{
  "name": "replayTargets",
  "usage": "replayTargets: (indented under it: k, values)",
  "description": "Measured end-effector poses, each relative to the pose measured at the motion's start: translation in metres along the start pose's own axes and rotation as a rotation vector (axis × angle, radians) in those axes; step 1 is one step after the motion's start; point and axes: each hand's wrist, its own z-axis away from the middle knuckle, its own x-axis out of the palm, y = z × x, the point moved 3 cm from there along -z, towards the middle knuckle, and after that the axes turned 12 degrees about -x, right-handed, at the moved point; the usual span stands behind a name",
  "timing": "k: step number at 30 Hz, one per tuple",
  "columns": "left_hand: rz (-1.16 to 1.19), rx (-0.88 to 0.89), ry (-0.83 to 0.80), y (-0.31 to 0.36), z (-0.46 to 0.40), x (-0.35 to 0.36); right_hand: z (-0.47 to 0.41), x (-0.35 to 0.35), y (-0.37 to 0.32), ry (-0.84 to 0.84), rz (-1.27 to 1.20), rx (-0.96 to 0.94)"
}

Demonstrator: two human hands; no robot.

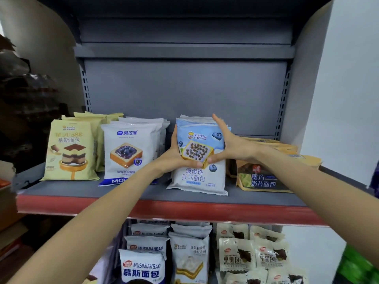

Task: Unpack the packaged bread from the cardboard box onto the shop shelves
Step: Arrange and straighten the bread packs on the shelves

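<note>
Steadying a stack of blueberry toast packs (200, 152), a person's left hand (174, 155) and right hand (229, 144) form a two-sided grip, fingers curled round the stack's flanks and thumbs meeting on the front pack's printed face. The squeeze from both sides looks meant to square the upright row so it stands without toppling. The packs sit on the grey shelf (123, 191), bottom seams down, long axis vertical, printed faces towards the aisle. Just left of the grip stands a white blueberry bread row (127, 152), and beyond it yellow mousse bread packs (70, 150). Just right of the grip lie dark milkshake bread packs (264, 179), flatter and tilted back. Below the grip, the lower shelf's packets (143, 267) are already stocked. The cardboard box is out of view.
</note>
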Motion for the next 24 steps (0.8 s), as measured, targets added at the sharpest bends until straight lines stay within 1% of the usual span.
replayTargets:
  k: [3, 8, 11, 13, 17, 18, 19, 20, 22, 24]
  values:
    - [-0.001, 0.032, 0.008, -0.002, -0.001, -0.001, -0.004, 0.001, 0.003, -0.023, 0.026, 0.022]
    - [-0.021, 0.059, 0.042, -0.001, 0.000, -0.002, -0.008, 0.004, 0.001, -0.004, 0.010, 0.030]
    - [-0.070, 0.086, 0.050, 0.001, 0.005, -0.003, -0.003, 0.002, -0.006, 0.030, 0.096, 0.052]
    - [-0.118, 0.090, 0.084, 0.002, 0.011, -0.005, 0.005, -0.003, -0.017, 0.112, 0.195, 0.039]
    - [-0.210, 0.021, 0.145, -0.005, 0.031, -0.012, 0.051, 0.000, -0.039, 0.403, 0.330, -0.065]
    - [-0.237, 0.023, 0.154, -0.007, 0.036, -0.012, 0.064, 0.008, -0.040, 0.442, 0.350, -0.079]
    - [-0.264, 0.035, 0.158, -0.009, 0.040, -0.011, 0.074, 0.019, -0.037, 0.448, 0.360, -0.077]
    - [-0.295, 0.047, 0.156, -0.009, 0.044, -0.008, 0.079, 0.031, -0.034, 0.420, 0.367, -0.061]
    - [-0.345, 0.052, 0.146, -0.008, 0.047, -0.002, 0.078, 0.055, -0.025, 0.308, 0.378, -0.006]
    - [-0.373, 0.036, 0.132, -0.008, 0.045, 0.002, 0.070, 0.068, -0.017, 0.247, 0.405, 0.037]
